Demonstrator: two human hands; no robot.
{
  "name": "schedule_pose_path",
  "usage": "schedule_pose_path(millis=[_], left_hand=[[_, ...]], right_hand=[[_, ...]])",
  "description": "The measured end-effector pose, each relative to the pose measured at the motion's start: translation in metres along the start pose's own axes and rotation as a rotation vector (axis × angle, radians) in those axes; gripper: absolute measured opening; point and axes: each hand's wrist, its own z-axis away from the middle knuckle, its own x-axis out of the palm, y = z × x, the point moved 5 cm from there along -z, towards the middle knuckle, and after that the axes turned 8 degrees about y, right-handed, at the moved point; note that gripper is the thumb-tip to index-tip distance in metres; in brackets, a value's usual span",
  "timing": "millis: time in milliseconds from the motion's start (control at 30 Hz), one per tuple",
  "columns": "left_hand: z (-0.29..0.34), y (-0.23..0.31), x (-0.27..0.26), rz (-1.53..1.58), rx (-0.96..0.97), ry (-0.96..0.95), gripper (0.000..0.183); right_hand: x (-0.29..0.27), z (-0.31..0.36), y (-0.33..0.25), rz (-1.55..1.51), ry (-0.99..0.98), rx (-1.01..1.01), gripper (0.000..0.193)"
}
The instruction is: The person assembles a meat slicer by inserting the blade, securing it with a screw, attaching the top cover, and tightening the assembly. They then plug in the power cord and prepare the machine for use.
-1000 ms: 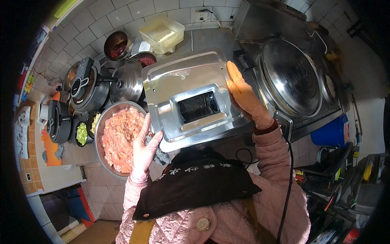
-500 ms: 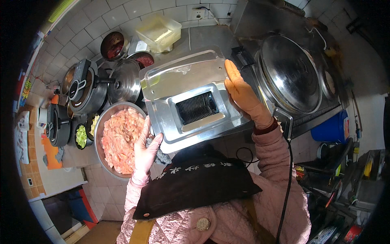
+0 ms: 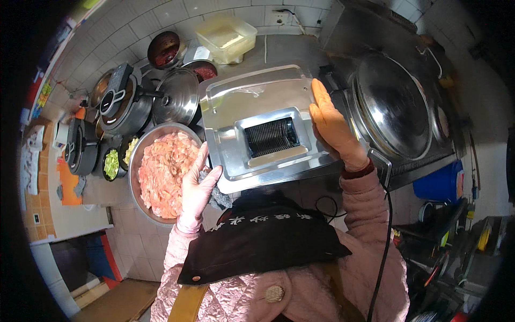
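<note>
Rectangular metal plate (image 3: 269, 113): located between both hands, ahead of the torso, at the near side of the counter (image 3: 289, 48); rounded corners, raised central frame, ribbed black slot (image 3: 272, 137) inside the frame; set askew, right end higher in view than left. Left hand (image 3: 196, 185): positioned at the lower left corner of the plate, fingers extended upward along the edge, thumb spread apart and pointing at the corner. Right hand (image 3: 335, 126): laid along the right edge of the plate, palm toward the rim, fingers straight and close together, not curled. Amount of pressure at either edge: cannot tell. Just beside the left hand, on the plate side: grey fuzzy item (image 3: 219, 199), partly hidden. On the opposite side, close behind the left hand: wide metal bowl (image 3: 134, 173), filled with pale pink meat pieces (image 3: 166, 174). Farther left: small dark dishes with chopped green pieces (image 3: 111, 164) and yellow pieces (image 3: 129, 150), then a dark pot (image 3: 80, 155). Beyond the metal bowl: round shiny lid (image 3: 174, 99) with a central knob, next to a grey long-handled pot (image 3: 115, 123). Toward the tiled wall (image 3: 230, 16): brown bowl (image 3: 163, 45) with dark red contents, and a translucent yellowish tub (image 3: 228, 45). Right of the right hand: large domed lid (image 3: 394, 102). Lower and farther right: blue bucket (image 3: 437, 182).
</note>
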Motion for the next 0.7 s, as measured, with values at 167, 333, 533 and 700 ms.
schedule_pose_path(millis=[167,333,533,700], left_hand=[[0.0,0.0,0.0,0.002,-0.073,0.017,0.069],[0.002,0.006,0.003,0.042,-0.051,0.018,0.068],[0.003,0.011,0.005,0.097,-0.029,-0.002,0.067],[0.0,0.01,0.003,0.089,-0.059,-0.014,0.066]], right_hand=[[0.016,0.007,0.019,-0.411,-0.063,0.287,0.046],[0.016,0.013,0.017,-0.471,-0.056,0.307,0.055],[0.004,0.002,0.01,-0.19,0.01,0.049,0.019],[0.012,0.004,0.005,0.285,-0.14,-0.072,0.052]])
